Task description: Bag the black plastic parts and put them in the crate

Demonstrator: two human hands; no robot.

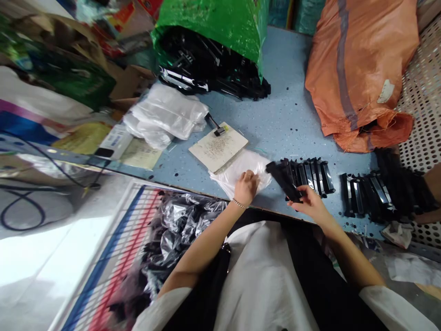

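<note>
My left hand [245, 187], with a beaded bracelet at the wrist, has its fingers curled closed on the edge of a stack of clear plastic bags [241, 165] near the table's front edge. In my right hand [312, 202] is a long black plastic piece [284, 180], gripped by its lower end and tilted toward the bags. Whether it is one piece or more than one, I cannot tell. Just behind it stands a row of similar black pieces [315, 174], some with shiny faces. A tan board [218, 146] with a black clip lies partly over the bags.
An open green sack [213, 27] spills black parts at the back. Folded clear bags [170, 112] lie at left; an orange sack [361, 64] stands at right. More black pieces [368, 195] sit beside another person's arm [433, 181]. Below the table, a crate [120, 257] holds bagged items.
</note>
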